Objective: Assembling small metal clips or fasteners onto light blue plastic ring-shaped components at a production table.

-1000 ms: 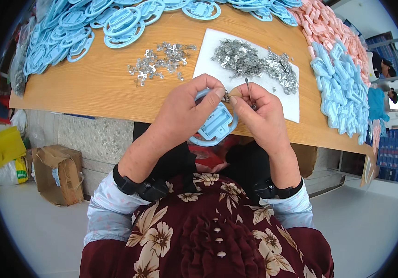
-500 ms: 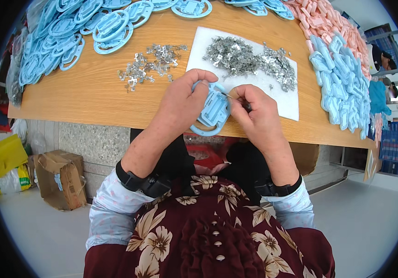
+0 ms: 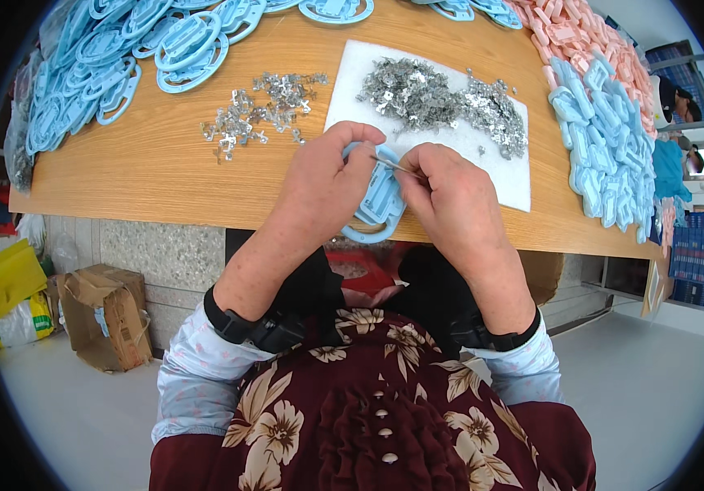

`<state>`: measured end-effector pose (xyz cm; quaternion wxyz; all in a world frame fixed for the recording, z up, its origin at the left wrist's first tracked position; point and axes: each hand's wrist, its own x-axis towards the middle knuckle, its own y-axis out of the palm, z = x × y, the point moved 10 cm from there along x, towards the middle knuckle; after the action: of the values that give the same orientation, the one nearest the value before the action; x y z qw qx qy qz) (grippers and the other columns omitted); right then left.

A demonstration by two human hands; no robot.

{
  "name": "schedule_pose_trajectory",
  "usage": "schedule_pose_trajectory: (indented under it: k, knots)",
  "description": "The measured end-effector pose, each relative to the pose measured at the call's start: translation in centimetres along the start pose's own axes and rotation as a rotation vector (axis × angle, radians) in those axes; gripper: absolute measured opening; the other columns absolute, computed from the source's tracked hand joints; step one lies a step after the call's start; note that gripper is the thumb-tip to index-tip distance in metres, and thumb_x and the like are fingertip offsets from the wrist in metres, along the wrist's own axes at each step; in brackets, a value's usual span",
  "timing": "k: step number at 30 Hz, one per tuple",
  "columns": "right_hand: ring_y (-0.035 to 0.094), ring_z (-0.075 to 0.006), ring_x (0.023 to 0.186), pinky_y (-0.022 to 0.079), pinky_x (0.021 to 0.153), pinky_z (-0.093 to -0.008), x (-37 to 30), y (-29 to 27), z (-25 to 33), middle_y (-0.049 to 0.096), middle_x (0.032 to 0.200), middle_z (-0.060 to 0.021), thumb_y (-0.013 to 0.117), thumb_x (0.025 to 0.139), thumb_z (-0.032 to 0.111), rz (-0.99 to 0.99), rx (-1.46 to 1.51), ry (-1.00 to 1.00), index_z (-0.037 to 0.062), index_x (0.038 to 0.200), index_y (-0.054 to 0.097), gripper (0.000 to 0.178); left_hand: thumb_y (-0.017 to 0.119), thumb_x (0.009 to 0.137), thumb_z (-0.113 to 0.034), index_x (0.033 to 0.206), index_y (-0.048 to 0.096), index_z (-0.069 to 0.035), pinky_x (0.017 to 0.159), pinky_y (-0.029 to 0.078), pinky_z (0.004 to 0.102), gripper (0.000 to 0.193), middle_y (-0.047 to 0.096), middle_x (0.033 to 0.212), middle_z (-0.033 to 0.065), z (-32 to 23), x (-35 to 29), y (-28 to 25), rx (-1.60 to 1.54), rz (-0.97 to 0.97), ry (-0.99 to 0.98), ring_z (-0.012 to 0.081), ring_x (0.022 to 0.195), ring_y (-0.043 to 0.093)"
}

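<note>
At the table's near edge my left hand [image 3: 319,180] grips a light blue oval plastic frame [image 3: 368,235], thumb and fingers closed on its upper left side. The frame has a raised housing in its middle and an open loop at its lower end. My right hand [image 3: 457,200] is closed in a pinch around a thin metal tool, which looks like tweezers [image 3: 394,166]. Its tip points left over the upper part of the frame, close to my left thumb. Whether the tip holds a small part is too small to tell.
A white foam sheet [image 3: 499,182] bears heaps of small metal clips [image 3: 409,94]; more metal pieces [image 3: 237,123] lie left of it. Blue oval frames [image 3: 102,74] pile up at the far left. Blue housings [image 3: 606,139] and pink ones [image 3: 573,33] cover the right side. A cardboard box [image 3: 106,319] stands on the floor.
The tool in my right hand has moved left and now reaches across the frame's upper part toward my left thumb. My left hand keeps its hold on the frame.
</note>
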<state>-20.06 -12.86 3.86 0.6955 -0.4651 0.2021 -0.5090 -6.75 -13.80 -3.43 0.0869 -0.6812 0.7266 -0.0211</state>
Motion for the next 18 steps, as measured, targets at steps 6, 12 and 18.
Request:
schedule_pose_trajectory:
  k: [6, 12, 18]
  knots:
    - [0.064, -0.0349, 0.075, 0.051, 0.068, -0.0408, -0.6, 0.3, -2.1, 0.066, 0.086, -0.0163, 0.07, 0.089, 0.014, -0.03, 0.205, 0.126, 0.0037, 0.094, 0.064, 0.013, 0.07, 0.09, -0.017, 0.111, 0.066, -0.002, 0.065, 0.051, 0.0244, 0.026, 0.068, 0.084, 0.0027, -0.6, -0.2, 0.1, 0.144, 0.016, 0.003, 0.0063, 0.073, 0.061]
    - [0.061, -0.0211, 0.067, 0.05, 0.065, -0.0337, -2.7, -0.1, -4.6, 0.067, 0.084, -0.011, 0.07, 0.092, 0.017, -0.177, 0.413, 0.261, 0.0032, 0.104, 0.067, 0.019, 0.071, 0.091, -0.015, 0.113, 0.063, -0.002, 0.068, 0.053, 0.0233, 0.027, 0.069, 0.089, 0.004, 0.2, 0.0, -0.1, -0.122, 0.032, -0.055, 0.0069, 0.078, 0.065]
    - [0.054, -0.0082, 0.064, 0.042, 0.056, -0.0254, -3.6, 2.1, -4.7, 0.062, 0.082, -0.0027, 0.061, 0.1, 0.022, 0.019, 0.86, 0.457, 0.0011, 0.114, 0.065, 0.025, 0.069, 0.093, -0.015, 0.117, 0.061, -0.002, 0.069, 0.053, 0.0227, 0.028, 0.068, 0.093, 0.0032, -0.9, -0.8, 0.9, -0.333, 0.112, -0.107, 0.0072, 0.08, 0.065]
